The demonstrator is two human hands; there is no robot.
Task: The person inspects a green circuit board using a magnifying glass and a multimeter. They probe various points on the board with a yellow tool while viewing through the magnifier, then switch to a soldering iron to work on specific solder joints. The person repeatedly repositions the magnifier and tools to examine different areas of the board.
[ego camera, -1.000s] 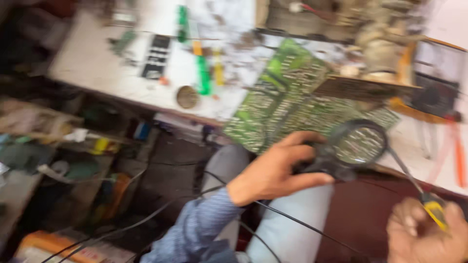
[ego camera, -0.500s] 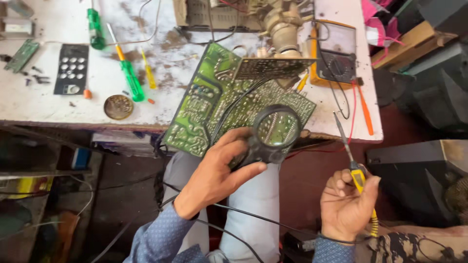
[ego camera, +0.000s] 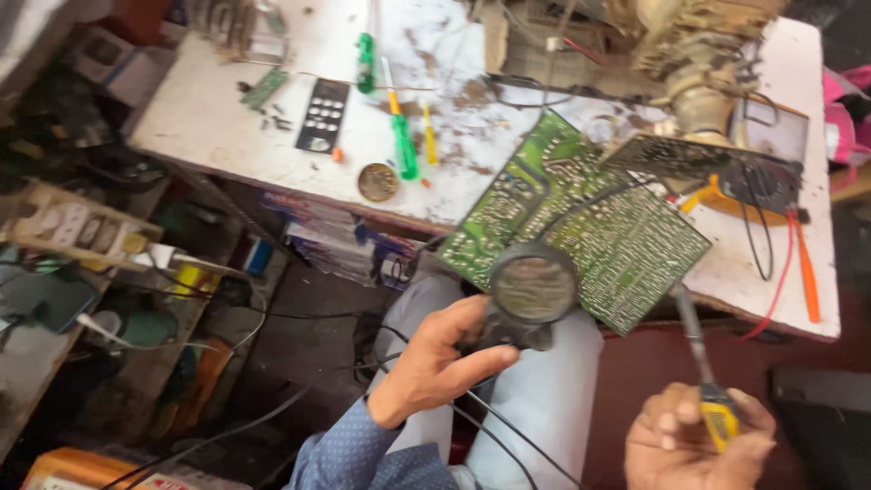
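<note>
Our left hand [ego camera: 434, 363] has its fingers clamped on the handle of a magnifying glass [ego camera: 533, 285], held over the near edge of the green circuit board [ego camera: 590, 227] that overhangs the table [ego camera: 218, 136]. Our right hand [ego camera: 694, 445] grips a yellow-handled tool [ego camera: 703, 372], fingers wrapped around it, its tip beside the board.

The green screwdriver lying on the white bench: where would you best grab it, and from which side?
Grip the green screwdriver around its thick green handle, the end nearer the bench edge, coming from above. It lies flat, so fingers can close across its width. The thin yellow screwdriver lies close on one side, leaving little room there.
</note>
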